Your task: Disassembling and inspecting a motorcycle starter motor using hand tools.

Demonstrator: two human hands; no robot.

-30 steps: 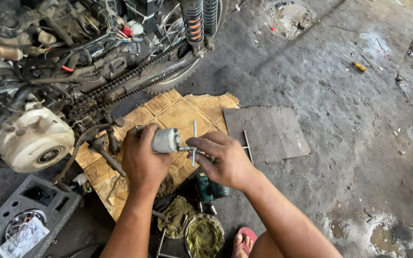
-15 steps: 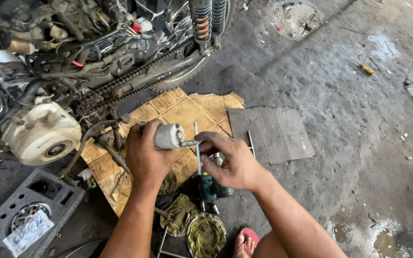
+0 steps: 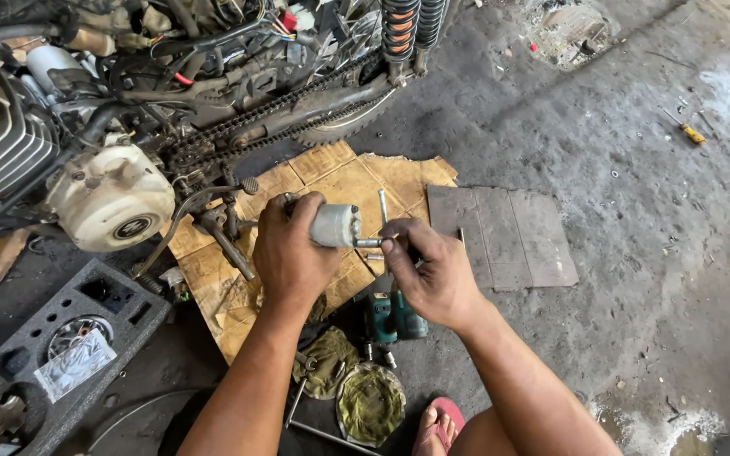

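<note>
Left grip [image 3: 291, 253] wraps a grey metal cylinder [image 3: 335, 225] above flattened cardboard [image 3: 356, 181]; right grip [image 3: 433, 274] pinches its shaft [image 3: 368, 243]. Motorcycle engine [image 3: 110, 196] sits left, green drill [image 3: 390, 319] below, foam tray [image 3: 86, 304] beside.

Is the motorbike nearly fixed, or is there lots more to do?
Lots more, it seems. Done: the motorbike is stripped, with chain and engine case bare. In hand: the left hand grips a small silver cylinder part while the right hand works a bolt at its end. Left: that part is off the bike, and tools lie on the cardboard.
</note>
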